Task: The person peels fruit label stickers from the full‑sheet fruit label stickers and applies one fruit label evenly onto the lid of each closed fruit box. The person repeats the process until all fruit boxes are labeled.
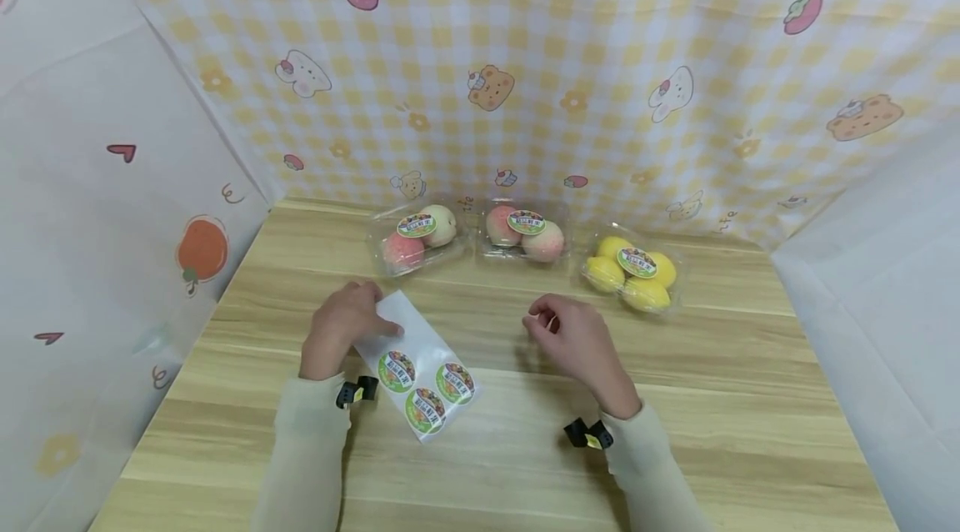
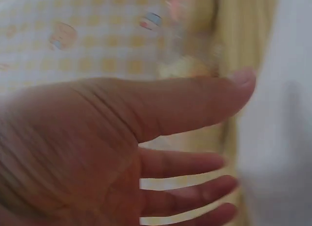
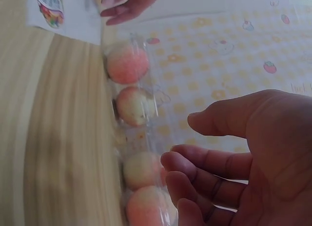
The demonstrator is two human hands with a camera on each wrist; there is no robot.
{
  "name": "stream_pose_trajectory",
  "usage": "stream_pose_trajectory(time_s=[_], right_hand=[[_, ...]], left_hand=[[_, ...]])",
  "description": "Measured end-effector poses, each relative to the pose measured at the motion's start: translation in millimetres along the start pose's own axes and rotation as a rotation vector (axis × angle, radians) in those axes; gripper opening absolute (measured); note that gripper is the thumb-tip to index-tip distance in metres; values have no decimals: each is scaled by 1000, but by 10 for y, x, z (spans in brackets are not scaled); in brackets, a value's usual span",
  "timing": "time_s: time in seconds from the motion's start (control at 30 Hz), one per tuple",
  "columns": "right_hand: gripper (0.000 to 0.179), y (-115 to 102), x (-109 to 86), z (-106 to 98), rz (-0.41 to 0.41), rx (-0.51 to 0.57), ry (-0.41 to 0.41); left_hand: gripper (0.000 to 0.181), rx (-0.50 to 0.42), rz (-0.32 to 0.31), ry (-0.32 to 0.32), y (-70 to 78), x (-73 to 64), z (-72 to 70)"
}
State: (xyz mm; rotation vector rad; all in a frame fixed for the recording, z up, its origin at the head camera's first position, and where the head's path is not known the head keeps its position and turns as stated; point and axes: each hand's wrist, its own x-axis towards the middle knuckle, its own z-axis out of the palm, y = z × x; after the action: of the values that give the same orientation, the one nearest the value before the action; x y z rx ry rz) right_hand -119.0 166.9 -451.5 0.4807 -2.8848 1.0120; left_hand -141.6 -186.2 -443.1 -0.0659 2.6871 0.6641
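A white sheet of round fruit labels (image 1: 426, 365) lies slanted on the table, three labels on its near end. My left hand (image 1: 345, 325) is at the sheet's far left edge, thumb over the paper. In the left wrist view the thumb (image 2: 195, 101) and fingers look straight, the thumb tip at the white sheet (image 2: 278, 138). My right hand (image 1: 577, 344) hovers right of the sheet, its fingers loosely bent. Nothing shows between its thumb and fingers (image 3: 209, 162) in the right wrist view.
Along the back stand three clear plastic boxes, each bearing a round label: a left peach box (image 1: 418, 237), a middle peach box (image 1: 525, 232) and a lemon box (image 1: 634, 272) at right. A patterned curtain (image 1: 525, 132) hangs behind the wooden table (image 1: 720, 432).
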Motion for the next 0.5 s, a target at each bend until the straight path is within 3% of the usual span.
stream_pose_trajectory(time_s=[0.13,0.23,0.37,0.5], right_hand=[[15,67,9,-52,5,-7,23],[16,104,13,-93,1,3,34],[18,139,17,-145,-5,15,35],[26,153,16,-198,-50,31,34]], left_hand=[[78,17,93,-38,170,-151,-70],[77,-3,147,-21,301,-244,-87],[70,-22,240,79,445,-312,-67],[69,-57,454,245,576,-303,13]])
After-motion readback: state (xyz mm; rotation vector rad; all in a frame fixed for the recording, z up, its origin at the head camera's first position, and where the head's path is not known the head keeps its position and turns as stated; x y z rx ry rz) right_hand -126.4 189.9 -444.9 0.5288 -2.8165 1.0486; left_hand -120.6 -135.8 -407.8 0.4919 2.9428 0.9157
